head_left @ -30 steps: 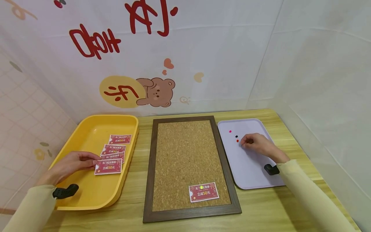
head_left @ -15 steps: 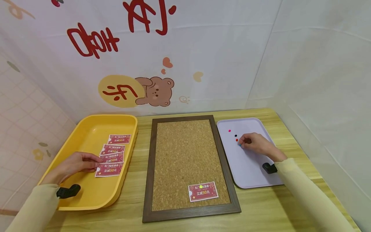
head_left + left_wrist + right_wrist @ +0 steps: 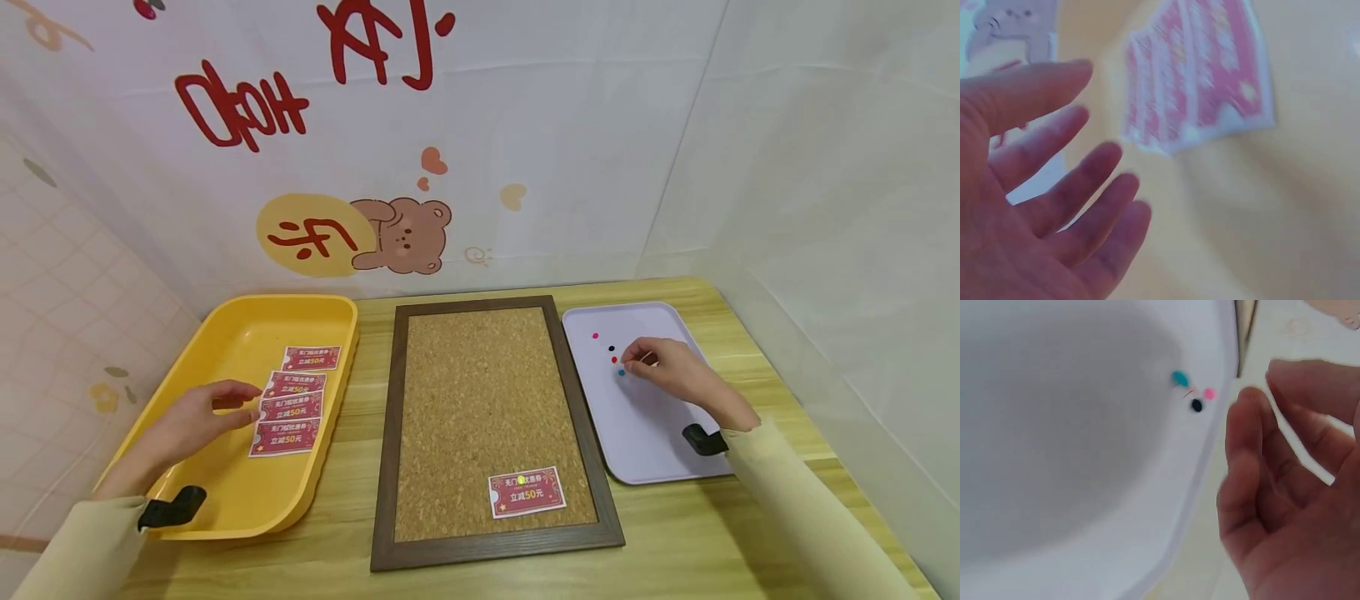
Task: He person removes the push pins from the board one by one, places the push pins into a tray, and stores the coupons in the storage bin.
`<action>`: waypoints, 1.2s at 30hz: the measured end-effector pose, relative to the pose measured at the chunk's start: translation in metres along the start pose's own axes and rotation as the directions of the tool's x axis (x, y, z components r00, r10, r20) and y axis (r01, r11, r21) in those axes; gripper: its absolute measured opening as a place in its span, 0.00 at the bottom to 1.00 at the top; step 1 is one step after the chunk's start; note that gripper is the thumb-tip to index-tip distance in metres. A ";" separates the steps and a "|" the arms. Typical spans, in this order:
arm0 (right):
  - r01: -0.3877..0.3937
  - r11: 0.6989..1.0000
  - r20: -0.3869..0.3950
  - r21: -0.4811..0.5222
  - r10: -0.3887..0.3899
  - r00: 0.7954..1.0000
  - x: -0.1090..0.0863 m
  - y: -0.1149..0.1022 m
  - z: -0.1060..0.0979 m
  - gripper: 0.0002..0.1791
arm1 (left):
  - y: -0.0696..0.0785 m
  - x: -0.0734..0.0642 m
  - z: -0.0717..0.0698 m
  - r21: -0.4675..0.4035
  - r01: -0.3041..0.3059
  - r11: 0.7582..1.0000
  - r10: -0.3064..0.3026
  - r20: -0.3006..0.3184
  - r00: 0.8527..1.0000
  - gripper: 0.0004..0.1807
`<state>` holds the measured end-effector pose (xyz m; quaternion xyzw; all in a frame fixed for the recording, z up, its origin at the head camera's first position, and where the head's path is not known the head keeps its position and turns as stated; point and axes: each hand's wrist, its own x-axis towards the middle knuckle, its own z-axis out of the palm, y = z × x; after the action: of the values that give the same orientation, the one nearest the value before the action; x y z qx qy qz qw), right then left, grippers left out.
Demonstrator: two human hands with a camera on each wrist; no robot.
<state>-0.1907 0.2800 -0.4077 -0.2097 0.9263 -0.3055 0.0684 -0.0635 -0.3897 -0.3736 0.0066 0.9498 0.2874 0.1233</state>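
Several red coupons lie overlapped in a column in the yellow tray, the nearest coupon in front. My left hand is just left of them, fingers spread and holding nothing; the left wrist view shows a gap between its fingers and the coupons. Over the lilac tray, my right hand has thumb and fingertips bent near each other beside a red pushpin. A blue pushpin lies just below those fingertips. In the right wrist view, nothing shows between thumb and fingers; the blue pushpin lies apart from them.
Between the yellow tray and the lilac tray lies a framed cork board. A yellow pushpin sits on its coupon. Black and pink pushpins lie farther back. A wall stands behind.
My left hand has let go of the nearest coupon, which moved slightly toward me, and drawn back from it. My right fingertips have come up off the blue pushpin toward the red one.
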 end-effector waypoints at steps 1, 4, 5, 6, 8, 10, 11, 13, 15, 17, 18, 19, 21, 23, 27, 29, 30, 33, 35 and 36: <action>0.008 1.000 -0.016 -0.012 -0.008 1.000 -0.002 -0.004 -0.001 0.03 | 0.005 -0.001 0.000 0.006 -0.005 1.000 0.005 -0.024 1.000 0.26; 0.005 0.999 -0.063 -0.045 -0.008 0.998 -0.007 -0.015 -0.002 0.03 | 0.023 -0.003 -0.001 0.013 -0.009 1.000 0.010 -0.079 0.997 0.30; 0.004 0.999 -0.079 -0.045 -0.007 0.997 -0.009 -0.019 -0.002 0.04 | 0.030 -0.004 -0.001 0.009 -0.009 1.000 0.010 -0.094 0.995 0.31; 0.006 0.999 -0.093 -0.045 -0.010 0.996 -0.010 -0.022 -0.002 0.04 | 0.038 -0.006 0.000 0.006 -0.014 1.000 0.014 -0.117 0.993 0.31; 0.011 0.999 -0.118 -0.035 -0.015 0.993 -0.014 -0.029 -0.002 0.05 | 0.053 -0.009 0.002 0.000 -0.036 0.999 0.036 -0.168 0.985 0.30; 0.022 0.999 -0.145 -0.032 -0.027 0.989 -0.017 -0.036 -0.001 0.05 | 0.068 -0.013 0.005 0.000 -0.072 0.997 0.070 -0.226 0.972 0.28; 0.027 0.999 -0.152 -0.025 -0.031 0.988 -0.019 -0.040 0.000 0.06 | 0.075 -0.015 0.007 -0.003 -0.094 0.996 0.090 -0.257 0.962 0.27; 0.036 0.999 -0.162 -0.012 -0.038 0.986 -0.022 -0.047 0.002 0.06 | 0.088 -0.018 0.011 -0.005 -0.134 0.991 0.126 -0.307 0.943 0.26; 0.052 0.999 -0.171 -0.003 -0.052 0.984 -0.025 -0.053 0.005 0.07 | 0.100 -0.020 0.016 -0.027 -0.167 0.986 0.148 -0.340 0.929 0.25; 0.073 0.997 -0.177 0.013 -0.069 0.982 -0.028 -0.059 0.007 0.07 | 0.111 -0.022 0.021 -0.043 -0.199 0.979 0.169 -0.371 0.913 0.24; 0.087 0.996 -0.184 0.015 -0.083 0.979 -0.030 -0.062 0.009 0.07 | 0.116 -0.022 0.024 -0.049 -0.218 0.975 0.183 -0.384 0.905 0.24; 0.101 0.995 -0.189 0.020 -0.095 0.977 -0.031 -0.065 0.011 0.07 | 0.121 -0.022 0.027 -0.057 -0.239 0.969 0.198 -0.392 0.898 0.23; 0.128 0.991 -0.197 0.026 -0.120 0.973 -0.035 -0.070 0.014 0.06 | 0.130 -0.022 0.034 -0.076 -0.286 0.955 0.232 -0.407 0.884 0.22; 0.151 0.988 -0.202 0.037 -0.140 0.969 -0.037 -0.075 0.019 0.06 | 0.138 -0.021 0.042 -0.093 -0.332 0.939 0.266 -0.416 0.869 0.21; 0.205 0.977 -0.207 0.057 -0.190 0.960 -0.041 -0.082 0.028 0.07 | 0.152 -0.022 0.058 -0.109 -0.386 0.916 0.312 -0.414 0.855 0.20; 0.237 0.969 -0.207 0.068 -0.219 0.954 -0.042 -0.086 0.033 0.08 | 0.159 -0.022 0.066 -0.099 -0.396 0.913 0.328 -0.402 0.855 0.19; 0.253 0.965 -0.205 0.070 -0.235 0.950 -0.043 -0.087 0.036 0.08 | 0.162 -0.022 0.070 -0.102 -0.399 0.911 0.332 -0.392 0.858 0.19; 0.289 0.954 -0.199 0.079 -0.269 0.943 -0.045 -0.092 0.043 0.09 | 0.169 -0.021 0.082 -0.112 -0.409 0.906 0.347 -0.357 0.867 0.19; 0.302 0.949 -0.184 0.089 -0.283 0.941 -0.046 -0.095 0.049 0.09 | 0.173 -0.020 0.090 -0.121 -0.424 0.897 0.365 -0.336 0.868 0.19; 0.308 0.947 -0.178 0.094 -0.289 0.941 -0.047 -0.096 0.052 0.09 | 0.175 -0.020 0.094 -0.124 -0.431 0.894 0.374 -0.325 0.869 0.18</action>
<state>-0.1017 0.2024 -0.3921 -0.3179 0.8660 -0.3838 -0.0415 -0.0321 -0.1943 -0.3484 0.1505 0.9025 0.3952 -0.0815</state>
